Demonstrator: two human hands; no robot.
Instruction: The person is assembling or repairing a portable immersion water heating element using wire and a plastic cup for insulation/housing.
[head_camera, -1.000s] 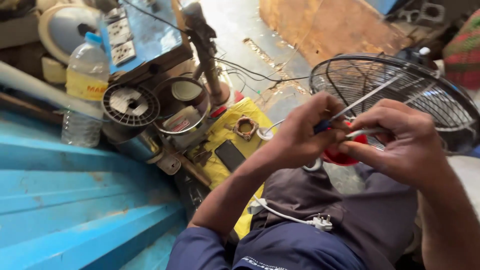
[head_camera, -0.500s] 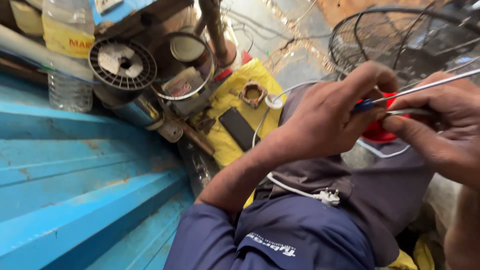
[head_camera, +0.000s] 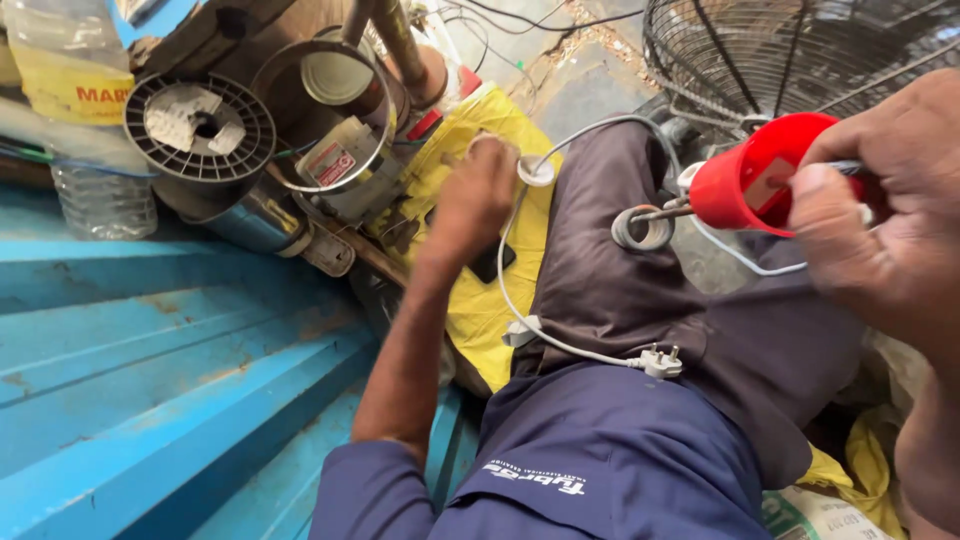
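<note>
My right hand, at the right edge of the frame, is closed around a red cup with a metal rod and a small coil at its tip, over my knee. My left hand reaches toward the upper middle, fingers curled on the yellow cloth; whether it grips anything I cannot tell. A white cord with plug lies loose across my lap, not plugged in. The spool and the fan guard sit untouched, so I judge the work mid-way.
</note>
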